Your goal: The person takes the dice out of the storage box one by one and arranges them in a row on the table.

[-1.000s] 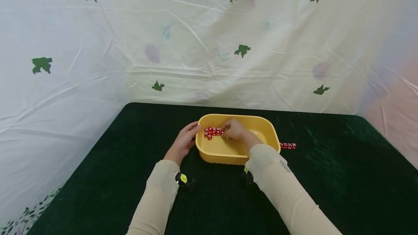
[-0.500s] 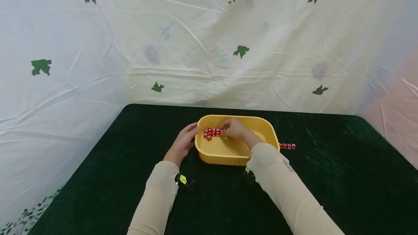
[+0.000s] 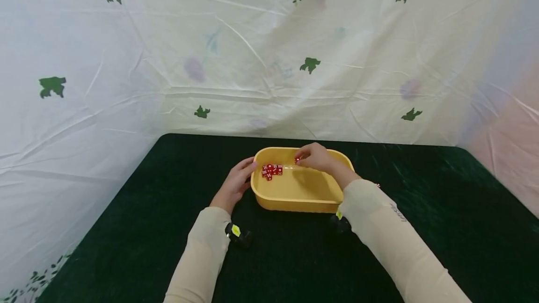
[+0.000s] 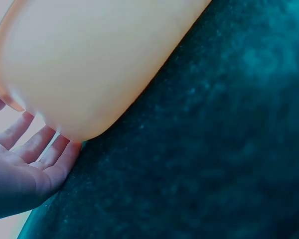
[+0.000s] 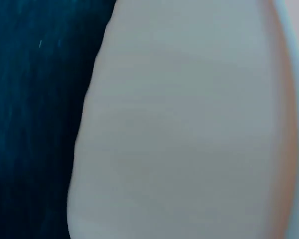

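Left hand (image 3: 233, 185) is bracing the yellow plastic tub (image 3: 301, 205) at its left end; fingers are reaching out fairly straight, slightly spread, tips touching the outer wall, not clamping. Left wrist view is showing the same contact, palm facing the camera. Right hand (image 3: 316, 158) is pinching at least one red die (image 3: 297, 160) between thumb and fingers; exact count is staying unclear, too small. That hand is hovering over the tub's far side, forearm crossing the right end; can't tell whether fingertips are dipping below the rim. Right wrist view is showing mainly the tub's outer wall, hand not showing there.

Red dice cluster (image 3: 273, 170) with white pips is lying on the tub floor near the left end, dice sitting close together in a block, one jutting toward the person. Pinched die is hanging apart, to the right of the cluster. Small red-and-white bit (image 3: 377, 185) is peeking past the right sleeve (image 3: 379, 219), mostly hidden. Tub is resting on dark green cloth (image 3: 126, 228). Both forearms are wearing cream sleeves, black devices showing at the wrists. Pale curtain (image 3: 236, 50) with green bird prints is hanging behind.
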`<state>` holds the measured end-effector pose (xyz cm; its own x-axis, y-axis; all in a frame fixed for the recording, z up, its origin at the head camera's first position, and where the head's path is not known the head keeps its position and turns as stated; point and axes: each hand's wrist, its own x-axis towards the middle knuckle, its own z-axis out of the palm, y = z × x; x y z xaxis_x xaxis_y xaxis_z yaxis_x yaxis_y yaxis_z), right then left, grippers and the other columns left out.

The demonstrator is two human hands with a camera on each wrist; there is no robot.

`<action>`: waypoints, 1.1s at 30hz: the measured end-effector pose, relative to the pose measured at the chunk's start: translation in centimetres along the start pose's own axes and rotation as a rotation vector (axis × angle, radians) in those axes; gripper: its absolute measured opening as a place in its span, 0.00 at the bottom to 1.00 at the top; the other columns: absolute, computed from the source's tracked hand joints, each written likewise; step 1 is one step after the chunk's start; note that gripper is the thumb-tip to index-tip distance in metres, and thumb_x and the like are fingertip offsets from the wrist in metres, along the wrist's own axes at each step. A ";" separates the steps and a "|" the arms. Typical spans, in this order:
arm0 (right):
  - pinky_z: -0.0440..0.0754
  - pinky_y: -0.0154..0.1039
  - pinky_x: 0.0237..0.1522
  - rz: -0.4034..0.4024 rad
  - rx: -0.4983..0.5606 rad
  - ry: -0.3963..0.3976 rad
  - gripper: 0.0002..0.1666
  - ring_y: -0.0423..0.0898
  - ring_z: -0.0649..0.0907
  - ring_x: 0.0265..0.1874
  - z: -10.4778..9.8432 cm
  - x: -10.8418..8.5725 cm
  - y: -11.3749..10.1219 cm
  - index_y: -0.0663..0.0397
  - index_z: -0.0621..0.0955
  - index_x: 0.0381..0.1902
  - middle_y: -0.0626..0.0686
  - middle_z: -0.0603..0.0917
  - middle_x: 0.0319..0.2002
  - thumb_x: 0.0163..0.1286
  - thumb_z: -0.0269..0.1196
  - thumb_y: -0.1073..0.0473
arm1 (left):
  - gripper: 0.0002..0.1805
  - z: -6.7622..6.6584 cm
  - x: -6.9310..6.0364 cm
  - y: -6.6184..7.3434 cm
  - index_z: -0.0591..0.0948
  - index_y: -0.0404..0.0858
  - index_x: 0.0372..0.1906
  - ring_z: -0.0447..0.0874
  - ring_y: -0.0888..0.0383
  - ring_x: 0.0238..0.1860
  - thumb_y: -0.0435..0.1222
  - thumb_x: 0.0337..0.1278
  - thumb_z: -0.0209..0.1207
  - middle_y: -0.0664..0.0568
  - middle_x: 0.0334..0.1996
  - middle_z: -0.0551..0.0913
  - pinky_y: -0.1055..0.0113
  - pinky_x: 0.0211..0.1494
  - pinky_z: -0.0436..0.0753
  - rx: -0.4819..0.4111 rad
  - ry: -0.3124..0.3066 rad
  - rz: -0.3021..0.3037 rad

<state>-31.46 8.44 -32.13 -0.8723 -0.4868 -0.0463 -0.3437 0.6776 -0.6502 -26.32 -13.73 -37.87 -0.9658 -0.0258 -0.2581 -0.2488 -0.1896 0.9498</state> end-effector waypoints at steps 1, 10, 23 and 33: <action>0.74 0.40 0.39 -0.005 -0.018 0.002 0.13 0.49 0.75 0.35 -0.3 -0.1 0.2 0.65 0.78 0.40 0.56 0.79 0.36 0.56 0.60 0.64 | 0.20 0.0 0.0 0.0 0.70 0.46 0.54 0.65 0.54 0.52 0.45 0.55 0.52 0.53 0.52 0.68 0.56 0.52 0.66 -0.002 0.001 -0.003; 0.72 0.43 0.42 0.009 -0.028 0.007 0.13 0.50 0.74 0.36 -2.7 -1.5 1.3 0.62 0.77 0.42 0.55 0.78 0.38 0.59 0.57 0.62 | 0.22 -0.1 0.1 0.0 0.69 0.45 0.55 0.64 0.54 0.53 0.45 0.54 0.52 0.53 0.53 0.68 0.56 0.51 0.67 0.003 -0.006 0.010; 0.75 0.46 0.40 0.073 -0.021 0.065 0.15 0.52 0.75 0.33 -6.2 -4.9 4.5 0.64 0.75 0.45 0.58 0.77 0.38 0.61 0.55 0.62 | 0.20 0.1 0.3 -0.1 0.70 0.46 0.54 0.65 0.54 0.52 0.44 0.56 0.51 0.53 0.52 0.68 0.57 0.51 0.67 -0.005 0.001 0.000; 0.74 0.49 0.39 0.133 -0.021 0.100 0.18 0.53 0.75 0.35 -8.0 -8.2 7.9 0.65 0.74 0.46 0.60 0.77 0.39 0.62 0.55 0.57 | 0.21 0.0 0.4 -0.3 0.69 0.44 0.55 0.64 0.53 0.53 0.44 0.56 0.51 0.52 0.54 0.67 0.55 0.53 0.65 -0.010 0.000 0.015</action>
<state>-29.80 22.20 -30.83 -0.9404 -0.3357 -0.0544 -0.2293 0.7442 -0.6274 -26.65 -13.72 -38.22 -0.9693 -0.0286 -0.2441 -0.2338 -0.1989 0.9517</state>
